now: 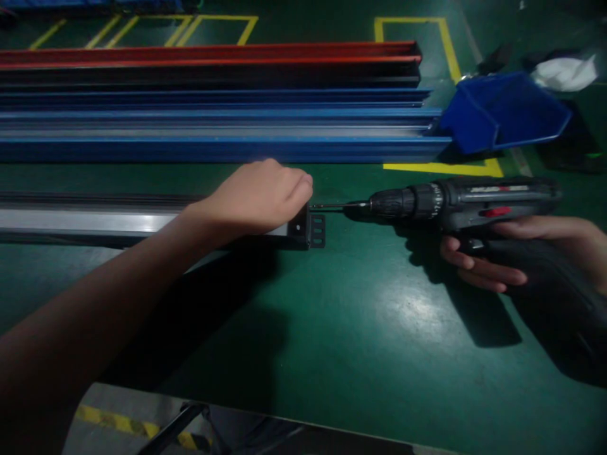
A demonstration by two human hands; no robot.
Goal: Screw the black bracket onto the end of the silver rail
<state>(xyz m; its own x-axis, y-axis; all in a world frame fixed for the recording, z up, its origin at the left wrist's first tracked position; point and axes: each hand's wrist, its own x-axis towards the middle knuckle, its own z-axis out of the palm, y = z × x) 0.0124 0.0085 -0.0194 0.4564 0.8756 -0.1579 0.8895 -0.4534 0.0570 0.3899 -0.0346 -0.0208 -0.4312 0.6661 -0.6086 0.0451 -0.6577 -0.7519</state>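
Observation:
My right hand (493,265) is wrapped round the handle of a black cordless drill (493,196) with a red switch. The drill lies level, and its long thin bit (336,206) points left, the tip at the end of a metal profile bar (90,221). On that end sits a black end cap (298,235) with a slotted bracket (318,230) sticking out. My left hand (265,193) is closed over the bar's end from above, its fingers curled. Whether a screw is at the bit's tip is hidden.
Behind the bar lie long blue profiles (213,148) and a red and black profile (213,60). A blue bin (507,114) stands at their right end, with white material (566,72) beside it. The green table's front edge (237,414) runs along the bottom.

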